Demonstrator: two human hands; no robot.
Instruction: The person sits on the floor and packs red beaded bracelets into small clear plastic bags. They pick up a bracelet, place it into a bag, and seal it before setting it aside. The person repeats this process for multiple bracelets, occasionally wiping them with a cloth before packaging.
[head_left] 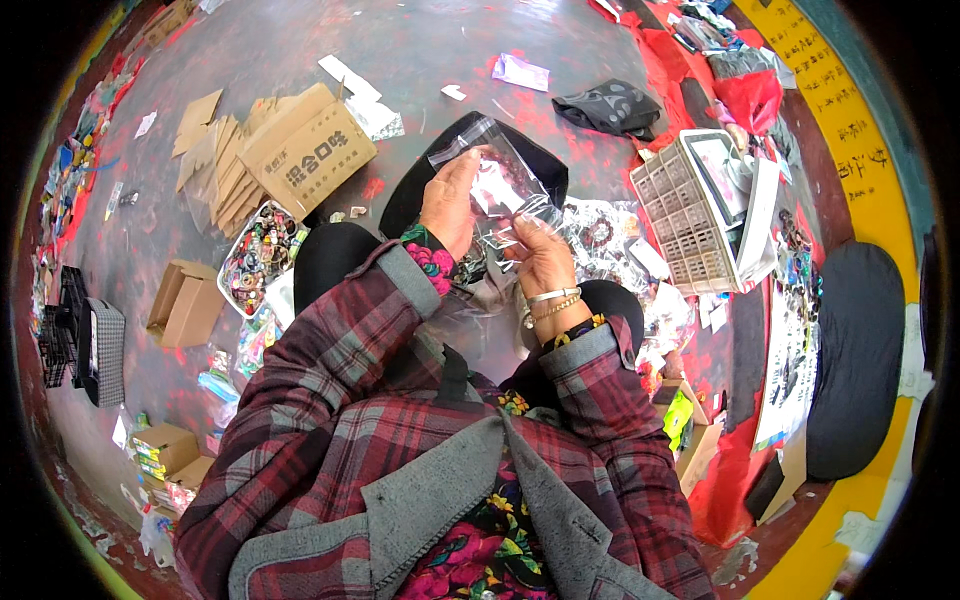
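A clear plastic bag (pixel 512 176) with something white and dark red showing in it is held up in front of my knees. My left hand (pixel 452 203) is closed on its left side, fingers pointing away from me. The right hand (pixel 545 260), with bracelets at the wrist, pinches crumpled clear plastic at the bag's near right corner. I cannot make out whether that plastic is the same bag. Beneath the bag lies a black cloth-like thing (pixel 410 196). Beside my right hand a heap of small clear packets (pixel 597 232) spreads to the right.
At left stand a white tub (pixel 232 285) of small colourful pieces, flattened cardboard (pixel 310 150) and an open carton (pixel 186 305). A pale plastic crate (pixel 682 215) tilts at right, beside a black cushion-like pad (pixel 855 360). Black fabric (pixel 608 107) lies beyond on the floor.
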